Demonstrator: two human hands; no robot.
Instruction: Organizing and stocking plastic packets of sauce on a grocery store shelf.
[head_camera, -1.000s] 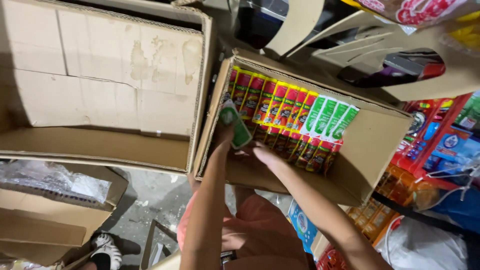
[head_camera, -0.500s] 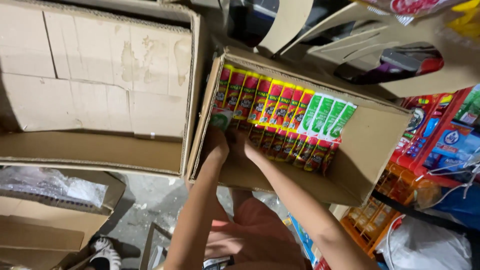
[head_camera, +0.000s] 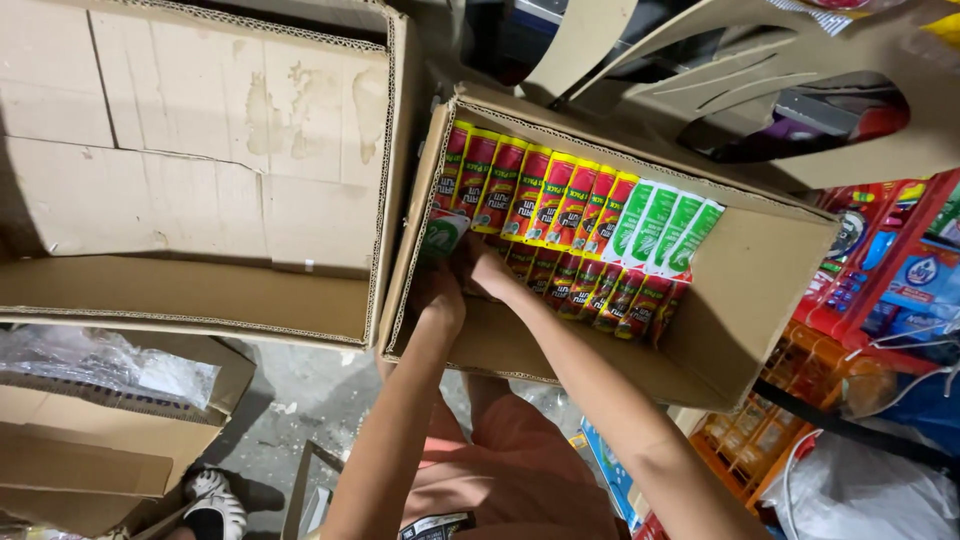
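Observation:
An open cardboard box (head_camera: 770, 290) holds rows of long red and yellow packs (head_camera: 540, 200) and several green and white packs (head_camera: 665, 220) packed side by side. Both my hands reach into its left end. My left hand (head_camera: 440, 290) grips a green and white pack (head_camera: 443, 232) pressed against the box's left wall. My right hand (head_camera: 487, 268) sits just beside it, fingers on the lower row of red packs. Part of the gripped pack is hidden behind my fingers.
A large empty cardboard box (head_camera: 200, 170) lies to the left, touching the packed box. Smaller cartons with plastic wrap (head_camera: 110, 370) sit at lower left. Cardboard cut-outs (head_camera: 720, 70) lean behind. Red crates and packaged goods (head_camera: 880, 280) crowd the right. Grey floor shows below.
My hands moved deeper into the box's left end, and the green and white pack went from above the rows down against the left wall.

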